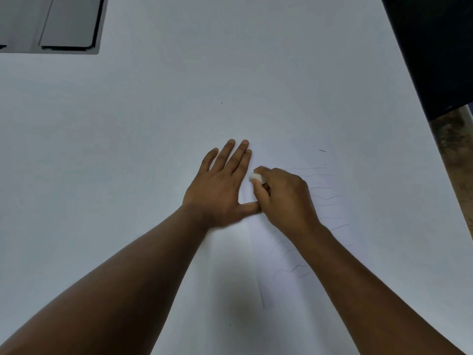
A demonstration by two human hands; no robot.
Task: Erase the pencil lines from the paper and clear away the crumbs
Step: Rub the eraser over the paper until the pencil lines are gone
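Two bare forearms reach in from the bottom edge over a white tabletop [128,124]. Nearest the camera, faint wavy pencil lines [290,269] run between the forearms and out to the right, more of them showing beyond the right wrist. They sit on a sheet of paper [243,252] that is nearly the same white as the surface under it; its edges are hard to make out, apart from what looks like a crease or edge low in the middle.

Mid-frame, the left hand [220,185] lies flat, palm down, fingers straight & spread a little, thumb stretched out to the right, pressing on the sheet. Just beside it, the right hand [284,198] is curled, thumb & fingers pinching a small white eraser [256,177] whose tip pokes out toward the left hand's fingers. Left thumb tip touches the right hand.

Farther back, a short dark pencil mark [323,150] sits above the wavy lines. Far left corner: a grey panelled object [66,21]. Far right: a dark shape [432,47] w/ mottled brown floor [453,155] below it.
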